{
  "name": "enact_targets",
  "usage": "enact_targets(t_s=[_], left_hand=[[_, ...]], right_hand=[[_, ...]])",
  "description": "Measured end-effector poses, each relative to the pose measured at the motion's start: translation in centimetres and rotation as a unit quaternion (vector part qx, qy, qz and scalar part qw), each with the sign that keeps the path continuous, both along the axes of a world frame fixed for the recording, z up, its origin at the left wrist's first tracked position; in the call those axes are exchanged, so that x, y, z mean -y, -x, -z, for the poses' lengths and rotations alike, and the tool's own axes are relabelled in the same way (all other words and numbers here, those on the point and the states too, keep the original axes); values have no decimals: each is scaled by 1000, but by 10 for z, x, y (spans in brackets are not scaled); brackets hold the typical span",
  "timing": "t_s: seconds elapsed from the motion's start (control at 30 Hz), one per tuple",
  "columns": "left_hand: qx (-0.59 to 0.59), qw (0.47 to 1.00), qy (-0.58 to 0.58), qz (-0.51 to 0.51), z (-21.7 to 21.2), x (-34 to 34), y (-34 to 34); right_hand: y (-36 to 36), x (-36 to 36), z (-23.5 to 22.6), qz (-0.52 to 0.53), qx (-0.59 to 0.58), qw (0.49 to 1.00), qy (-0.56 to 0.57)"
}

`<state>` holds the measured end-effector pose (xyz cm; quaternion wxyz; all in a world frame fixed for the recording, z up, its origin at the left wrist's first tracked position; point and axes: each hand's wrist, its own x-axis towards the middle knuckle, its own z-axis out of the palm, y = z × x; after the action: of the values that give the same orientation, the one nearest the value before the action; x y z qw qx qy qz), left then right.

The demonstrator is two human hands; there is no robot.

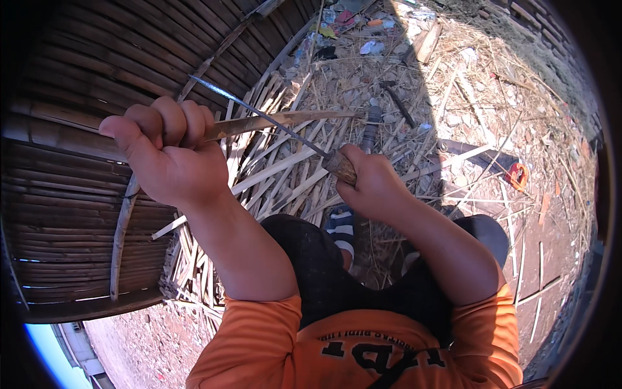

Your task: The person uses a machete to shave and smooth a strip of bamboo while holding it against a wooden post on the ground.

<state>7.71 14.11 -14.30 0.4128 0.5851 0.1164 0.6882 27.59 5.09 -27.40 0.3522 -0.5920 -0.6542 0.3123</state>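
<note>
My left hand point(178, 152) is raised in front of the bamboo wall, its fingers wrapped round one end of a flat bamboo strip point(304, 117). The strip's other end points to the right. In my right hand point(376, 181) is the wooden handle point(341, 168) of a knife. Its long, narrow blade point(275, 123) slants up to the left and crosses the strip; whether the two touch, I cannot tell. The blade's tip comes near the wall, above my left fist. My knees and one striped shoe point(340, 227) show below.
Split bamboo strips point(278, 175) lie heaped beside the slatted bamboo wall point(71, 149). On the littered ground are a dark hammer-like tool point(398, 104), a grey ribbed cylinder point(370, 129) and a saw with an orange handle point(517, 176). Scraps of rubbish point(372, 47) lie further off.
</note>
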Motion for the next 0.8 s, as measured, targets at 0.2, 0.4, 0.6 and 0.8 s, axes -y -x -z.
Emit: enact_targets(t_s=[0.2,0.4,0.6,0.8], left_hand=[[14,999,-3,33,3,-8,22],[0,999,1,41,1,-3,7],[13,998,0,63,3,-8,16],[-17,992,-21,120,5,-8,18]], right_hand=[[-6,9,-32,12,-55,998,-33],[-3,-3,18,69,62,993,73],[-34,-20,41,111,-4,991,80],[-2,-4,3,37,-21,999,-24]])
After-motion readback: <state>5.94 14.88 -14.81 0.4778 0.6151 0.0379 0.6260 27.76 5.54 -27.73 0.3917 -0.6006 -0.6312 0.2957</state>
